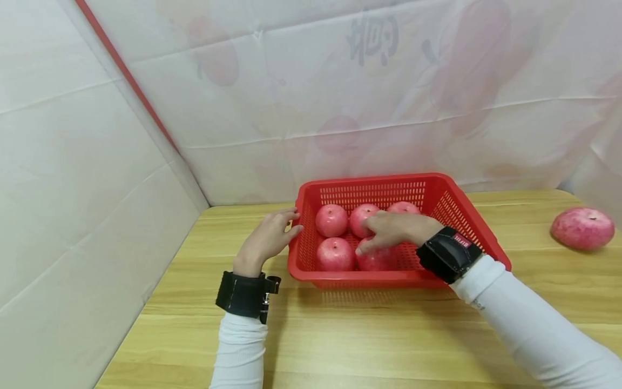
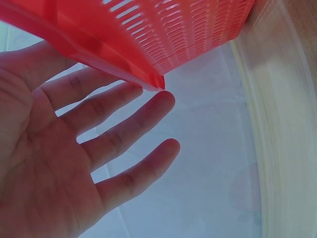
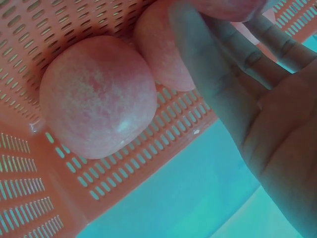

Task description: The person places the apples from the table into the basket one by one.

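A red plastic basket holds several pink-red apples. At the left end, the person's left hand has its fingers spread against the rim. In the left wrist view these fingers look fairly straight, some touching the rim's underside. Inside the basket, the right hand reaches over the apples, thumb apart from the fingers. The thumb tip is by the front middle apple, and the fingers lie beside the back middle apple. In the right wrist view, an apple at the top edge partly hides the fingertips.
A single apple lies on the wooden table to the right of the basket. White printed fabric hangs as walls behind and at the left. Both wrists wear black straps.
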{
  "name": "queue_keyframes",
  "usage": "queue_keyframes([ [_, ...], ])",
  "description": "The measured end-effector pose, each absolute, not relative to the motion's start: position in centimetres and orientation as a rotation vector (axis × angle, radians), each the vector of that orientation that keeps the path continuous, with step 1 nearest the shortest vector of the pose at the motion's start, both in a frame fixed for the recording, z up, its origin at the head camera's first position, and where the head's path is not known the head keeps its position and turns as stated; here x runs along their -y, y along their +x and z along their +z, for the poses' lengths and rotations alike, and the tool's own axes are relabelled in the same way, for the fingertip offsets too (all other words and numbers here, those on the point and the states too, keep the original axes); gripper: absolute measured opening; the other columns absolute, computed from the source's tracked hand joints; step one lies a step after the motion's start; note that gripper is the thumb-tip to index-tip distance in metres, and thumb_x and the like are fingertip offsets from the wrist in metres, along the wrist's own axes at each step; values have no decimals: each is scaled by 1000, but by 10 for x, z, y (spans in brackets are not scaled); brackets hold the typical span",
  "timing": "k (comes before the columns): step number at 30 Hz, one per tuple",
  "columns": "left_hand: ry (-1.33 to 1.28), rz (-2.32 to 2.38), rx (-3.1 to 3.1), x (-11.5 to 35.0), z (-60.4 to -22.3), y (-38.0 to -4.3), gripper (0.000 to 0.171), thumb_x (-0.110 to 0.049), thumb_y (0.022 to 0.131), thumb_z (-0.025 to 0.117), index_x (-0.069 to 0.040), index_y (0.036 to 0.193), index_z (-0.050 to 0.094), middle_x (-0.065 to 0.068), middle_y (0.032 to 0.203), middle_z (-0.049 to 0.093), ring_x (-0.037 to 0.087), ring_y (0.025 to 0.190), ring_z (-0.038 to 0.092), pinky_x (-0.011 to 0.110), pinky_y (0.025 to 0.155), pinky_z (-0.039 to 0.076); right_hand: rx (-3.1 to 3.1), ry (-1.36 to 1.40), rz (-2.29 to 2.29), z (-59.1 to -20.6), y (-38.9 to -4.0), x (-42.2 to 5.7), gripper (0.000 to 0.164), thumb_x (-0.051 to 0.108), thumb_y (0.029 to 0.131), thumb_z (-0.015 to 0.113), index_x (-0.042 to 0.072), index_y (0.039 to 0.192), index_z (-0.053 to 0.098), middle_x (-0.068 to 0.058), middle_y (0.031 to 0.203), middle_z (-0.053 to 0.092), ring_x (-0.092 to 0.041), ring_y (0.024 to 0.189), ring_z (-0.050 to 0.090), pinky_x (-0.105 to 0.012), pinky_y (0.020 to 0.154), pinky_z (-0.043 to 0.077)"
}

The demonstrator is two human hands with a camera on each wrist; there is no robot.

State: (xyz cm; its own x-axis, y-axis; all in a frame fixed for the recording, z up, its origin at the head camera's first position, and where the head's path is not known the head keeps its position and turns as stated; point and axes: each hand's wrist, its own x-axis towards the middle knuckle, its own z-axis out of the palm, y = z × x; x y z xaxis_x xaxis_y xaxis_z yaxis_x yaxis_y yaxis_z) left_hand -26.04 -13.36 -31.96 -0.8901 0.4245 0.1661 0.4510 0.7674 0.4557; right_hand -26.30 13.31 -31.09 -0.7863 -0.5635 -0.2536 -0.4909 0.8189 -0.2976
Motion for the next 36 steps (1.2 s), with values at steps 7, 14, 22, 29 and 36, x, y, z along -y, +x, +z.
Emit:
queue_keyframes([
  [7,-705,-764,2909,135,-319,-261,41,-19,86,60,-3,124,53,12,126,51,25,102,51,37,79,52,-2710,-768,-268,-306,-264,-138,49,58,76,60,12,91,56,-1,77,53,-20,80,46,-36,70,42],
  [14,-690,-773,2914,135,-319,-261,41,-19,86,60,-5,123,53,11,124,52,20,98,51,35,77,52,-2818,-786,-225,-296,-265,-146,51,58,77,58,13,102,58,-2,79,53,-21,83,45,-38,73,42],
  [22,-699,-760,2906,136,-319,-261,40,-18,86,61,-5,123,54,11,125,52,21,98,51,35,77,52,-2863,-852,-250,-290,-267,-154,39,38,80,64,10,106,60,-5,94,58,-20,89,48,-43,81,46],
  [29,-721,-744,2894,137,-320,-261,39,-17,85,61,-4,122,54,12,124,52,17,93,50,33,75,53,-2929,-876,-234,-287,-267,-162,26,31,78,68,13,95,62,-2,86,59,-19,84,48,-42,77,46],
  [36,-720,-741,2897,137,-319,-260,40,-17,86,61,-3,122,54,13,125,51,22,98,51,36,77,52,-2992,-921,-219,-286,-268,-175,15,26,77,67,16,86,61,1,79,58,-16,75,49,-36,68,48],
])
